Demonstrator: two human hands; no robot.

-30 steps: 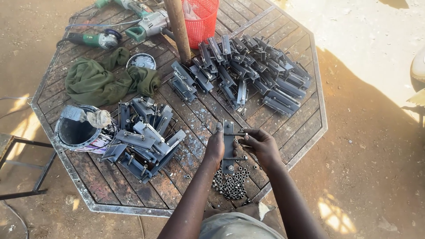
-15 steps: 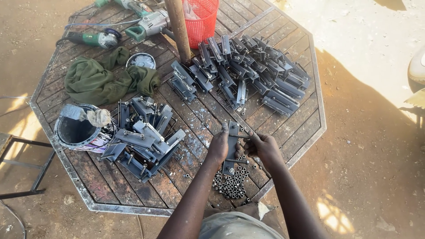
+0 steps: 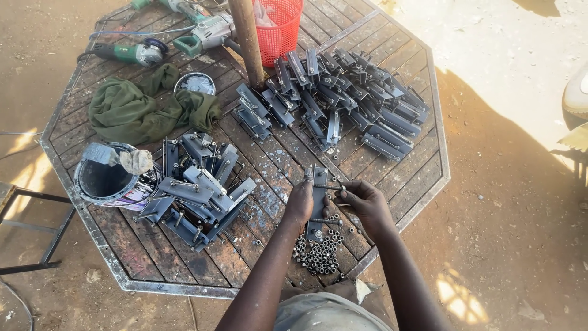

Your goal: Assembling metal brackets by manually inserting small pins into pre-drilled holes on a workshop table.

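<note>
Between the fingers (image 3: 343, 190) of both hands lies a grey metal bracket (image 3: 318, 202), dull and matt, with a thin steel bolt (image 3: 327, 187) at the fingertips. Just below the fingers, a heap of small metal nuts (image 3: 320, 251) shines faintly. Under them the table (image 3: 245, 263) is rough, weathered wood planks, paint-flecked, in a worn metal frame.

Outdoor metal workshop: angle grinders (image 3: 131, 52), steel brackets (image 3: 349, 98), dirt ground.
</note>
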